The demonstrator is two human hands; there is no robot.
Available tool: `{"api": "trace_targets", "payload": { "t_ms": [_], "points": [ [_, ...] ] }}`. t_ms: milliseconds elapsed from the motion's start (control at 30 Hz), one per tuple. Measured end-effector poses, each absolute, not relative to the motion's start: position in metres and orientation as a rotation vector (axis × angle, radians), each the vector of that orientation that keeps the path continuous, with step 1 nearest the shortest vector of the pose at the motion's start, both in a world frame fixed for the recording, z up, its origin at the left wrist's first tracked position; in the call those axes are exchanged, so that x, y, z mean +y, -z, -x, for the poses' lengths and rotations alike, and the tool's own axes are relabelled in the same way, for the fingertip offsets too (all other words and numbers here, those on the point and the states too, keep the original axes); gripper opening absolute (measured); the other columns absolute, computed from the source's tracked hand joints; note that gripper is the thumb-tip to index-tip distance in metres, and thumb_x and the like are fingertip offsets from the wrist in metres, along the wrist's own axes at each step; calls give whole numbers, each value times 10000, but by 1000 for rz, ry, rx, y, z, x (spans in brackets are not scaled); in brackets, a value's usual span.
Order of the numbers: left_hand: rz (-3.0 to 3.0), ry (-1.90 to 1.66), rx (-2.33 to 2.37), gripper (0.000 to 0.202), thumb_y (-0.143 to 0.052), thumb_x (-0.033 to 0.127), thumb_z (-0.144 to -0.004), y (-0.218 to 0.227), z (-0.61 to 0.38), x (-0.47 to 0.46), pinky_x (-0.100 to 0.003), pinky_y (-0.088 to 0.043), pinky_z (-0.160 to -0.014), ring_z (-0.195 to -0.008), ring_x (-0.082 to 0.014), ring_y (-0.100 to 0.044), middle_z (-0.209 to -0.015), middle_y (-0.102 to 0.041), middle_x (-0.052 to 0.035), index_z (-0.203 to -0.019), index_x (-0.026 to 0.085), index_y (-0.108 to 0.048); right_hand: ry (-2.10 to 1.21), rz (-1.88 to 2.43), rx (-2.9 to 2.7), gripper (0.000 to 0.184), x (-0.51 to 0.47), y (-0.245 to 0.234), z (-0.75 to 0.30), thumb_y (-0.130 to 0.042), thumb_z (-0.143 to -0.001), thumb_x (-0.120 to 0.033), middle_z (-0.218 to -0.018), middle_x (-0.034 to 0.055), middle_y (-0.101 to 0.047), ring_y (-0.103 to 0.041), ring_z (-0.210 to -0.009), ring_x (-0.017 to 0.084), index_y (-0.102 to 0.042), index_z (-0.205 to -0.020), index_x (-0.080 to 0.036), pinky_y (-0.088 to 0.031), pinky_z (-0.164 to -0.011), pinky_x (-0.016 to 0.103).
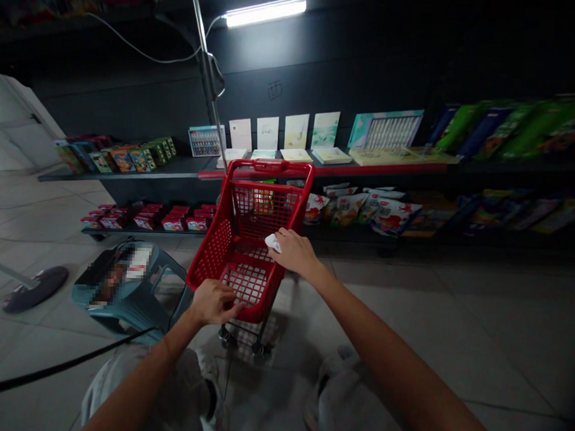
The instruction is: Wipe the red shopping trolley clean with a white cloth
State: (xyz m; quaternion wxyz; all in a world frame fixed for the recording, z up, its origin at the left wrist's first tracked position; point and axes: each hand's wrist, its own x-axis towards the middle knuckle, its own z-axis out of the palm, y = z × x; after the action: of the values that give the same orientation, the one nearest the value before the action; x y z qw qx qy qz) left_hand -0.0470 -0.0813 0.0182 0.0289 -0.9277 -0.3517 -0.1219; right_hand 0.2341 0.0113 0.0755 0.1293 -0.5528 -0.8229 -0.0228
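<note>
A small red shopping cart point(213, 250) with a lattice basket stands on the floor in front of me, its bottom visible through the open top. My left hand point(213, 302) rests on the near rim, its fingers curled over the edge and the thumb lying along it. At the right side of the basket is my right hand point(293, 250), closed on a crumpled white tissue or cloth point(273, 243) that pokes out by the fingertips. Whether the tissue touches the side wall, I cannot tell.
To the left stands a blue-grey plastic stool point(136, 298) with items on top, near a round stand base point(36, 288). Behind the cart, a dark shelf point(175, 166) holds boxes, books and snack bags point(395, 215). A black cable point(66, 365) crosses the lower left.
</note>
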Motion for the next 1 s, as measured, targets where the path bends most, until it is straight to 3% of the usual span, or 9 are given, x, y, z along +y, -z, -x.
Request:
{"api": "trace_targets", "payload": {
  "t_ms": [267,567,800,1000],
  "points": [
    [2789,384,-1206,498,-442,404,-1041,-9,67,-56,-303,-319,-599,-574,-129,-540,-628,-638,-24,-612,201,-592,37,1650,-2320,300,6,-68,-235,-605,-988,-421,-1272,129,-653,-626,-1168,254,-657,-1187,-203,-570,-856,320],
    [2856,533,-1417,415,-530,383,-946,-13,76,-12,-275,-330,-608,-590,-116,-527,-630,-625,-7,-576,195,-544,-78,1695,-2179,323,29,-70,-268,-545,-1021,-425,-1289,93,-669,-679,-1079,226,-672,-1249,-235,-555,-841,308],
    [2765,588,-1506,348,-576,421,-892,-13,90,16,-289,-406,-706,-668,-157,-538,-648,-661,-14,-614,210,-576,-84,1750,-2048,319,50,-77,-299,-549,-1003,-398,-1261,119,-673,-682,-1064,255,-689,-1226,-217,-544,-898,341],
    [2683,730,-1541,352,-534,402,-927,-13,101,28,-330,-466,-907,-723,-163,-590,-664,-667,-17,-637,212,-597,-31,1614,-1852,298,68,-66,-326,-520,-978,-301,-1209,173,-656,-635,-1122,289,-674,-1178,-142,-513,-1038,385]
  ]
}}
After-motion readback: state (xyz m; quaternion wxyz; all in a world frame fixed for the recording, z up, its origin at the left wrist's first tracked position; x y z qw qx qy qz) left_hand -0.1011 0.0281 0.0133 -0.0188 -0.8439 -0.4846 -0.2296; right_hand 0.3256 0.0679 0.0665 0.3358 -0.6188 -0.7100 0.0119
